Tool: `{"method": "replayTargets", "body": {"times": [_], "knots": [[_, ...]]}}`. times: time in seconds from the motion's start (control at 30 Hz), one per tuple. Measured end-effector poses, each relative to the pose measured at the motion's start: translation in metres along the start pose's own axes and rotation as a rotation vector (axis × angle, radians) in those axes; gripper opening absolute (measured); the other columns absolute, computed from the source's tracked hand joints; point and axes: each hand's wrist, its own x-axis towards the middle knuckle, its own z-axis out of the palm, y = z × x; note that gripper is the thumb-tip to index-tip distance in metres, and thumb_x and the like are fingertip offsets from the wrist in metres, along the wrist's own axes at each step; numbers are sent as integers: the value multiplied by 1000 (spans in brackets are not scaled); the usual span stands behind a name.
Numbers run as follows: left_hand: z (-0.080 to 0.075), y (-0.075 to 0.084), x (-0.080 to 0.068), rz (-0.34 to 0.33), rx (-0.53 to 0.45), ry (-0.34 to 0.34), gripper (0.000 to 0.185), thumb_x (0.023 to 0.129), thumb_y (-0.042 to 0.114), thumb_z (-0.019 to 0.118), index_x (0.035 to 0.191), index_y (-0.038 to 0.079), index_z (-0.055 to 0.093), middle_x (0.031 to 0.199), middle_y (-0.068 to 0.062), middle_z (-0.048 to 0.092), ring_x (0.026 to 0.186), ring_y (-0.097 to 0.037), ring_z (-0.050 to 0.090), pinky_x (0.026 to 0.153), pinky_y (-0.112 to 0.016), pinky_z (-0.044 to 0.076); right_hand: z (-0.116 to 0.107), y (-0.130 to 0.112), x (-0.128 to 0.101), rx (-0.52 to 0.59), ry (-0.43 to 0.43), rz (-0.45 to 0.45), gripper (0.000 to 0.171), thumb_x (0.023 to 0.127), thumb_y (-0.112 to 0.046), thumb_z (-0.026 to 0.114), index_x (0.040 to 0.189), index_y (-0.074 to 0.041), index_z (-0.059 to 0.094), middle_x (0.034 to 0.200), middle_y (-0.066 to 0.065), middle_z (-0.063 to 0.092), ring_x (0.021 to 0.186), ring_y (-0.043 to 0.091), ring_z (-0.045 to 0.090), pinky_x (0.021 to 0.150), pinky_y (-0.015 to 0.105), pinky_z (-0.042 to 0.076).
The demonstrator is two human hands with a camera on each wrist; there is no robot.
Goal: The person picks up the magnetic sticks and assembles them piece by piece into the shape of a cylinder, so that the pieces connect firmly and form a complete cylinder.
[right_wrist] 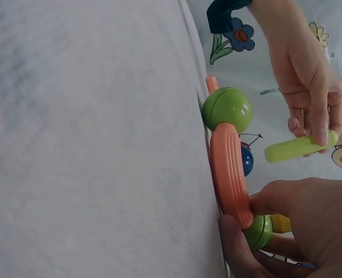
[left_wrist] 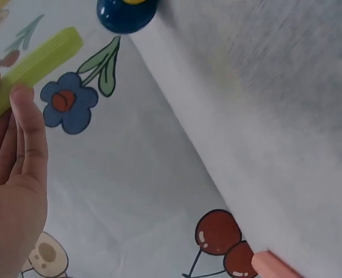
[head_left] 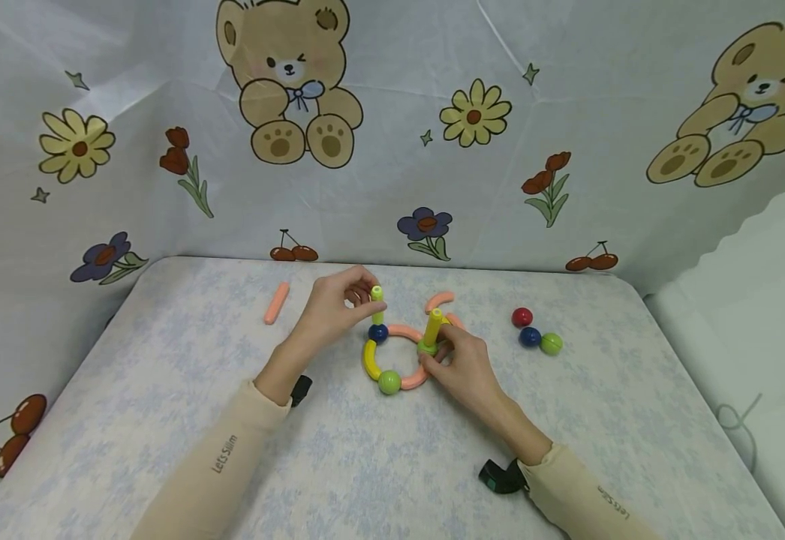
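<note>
Green stick [head_left: 377,304] pinched upright in left hand [head_left: 334,306], above blue ball [head_left: 378,334] of ring [head_left: 393,358] on table [head_left: 163,390]. Right hand [head_left: 465,365] grips green ball [head_left: 427,347] under yellow stick [head_left: 433,328].

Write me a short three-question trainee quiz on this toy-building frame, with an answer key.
1. True or false: the left hand pinches a green stick standing on the blue ball.
2. How many loose balls lie to the right of the ring? A) one B) three C) five
3. Fill in: the straight orange stick lying apart on the table is to the ____ of the left hand.

Key: 1 true; 2 B; 3 left. The right hand grips the ring at the other upright stick.
</note>
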Motion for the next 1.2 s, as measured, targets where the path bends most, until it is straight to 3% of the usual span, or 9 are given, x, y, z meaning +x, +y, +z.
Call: {"method": "replayTargets", "body": {"times": [0.37,0.7,1.0,1.1,1.2], "knots": [[18,-21,-4,-112,111,-203,22,87,8,87,98,13,69,86,0,69,78,-13,64,70,-30,54,1,0,2,-25,-17,-18,28,88,-13,84,112,-6,70,97,7,75,74,14,66,63,24,51],[17,-26,-2,-150,97,-242,19,87,7,86,98,12,71,86,-1,69,79,-16,65,72,-32,55,1,0,2,-18,-42,-66,24,87,-17,87,101,-12,68,85,2,68,72,16,64,61,25,51],[12,-28,0,-138,78,-257,20,86,6,87,97,12,71,86,-1,69,79,-16,66,73,-32,56,1,-7,-2,8,-139,-100,30,85,-26,90,96,-17,64,81,1,67,71,17,63,59,25,51],[10,-28,0,-132,78,-266,21,86,6,87,97,12,71,85,-1,69,78,-16,65,73,-33,56,0,-8,-2,-3,-160,-110,36,83,-29,93,97,-18,62,87,-1,67,77,16,66,65,27,55],[10,-29,0,-126,78,-273,21,86,6,87,96,13,71,85,-1,69,78,-16,66,73,-33,55,-1,-7,-2,7,-181,-123,40,81,-33,94,100,-19,62,105,-3,71,92,14,71,83,34,58]]}}
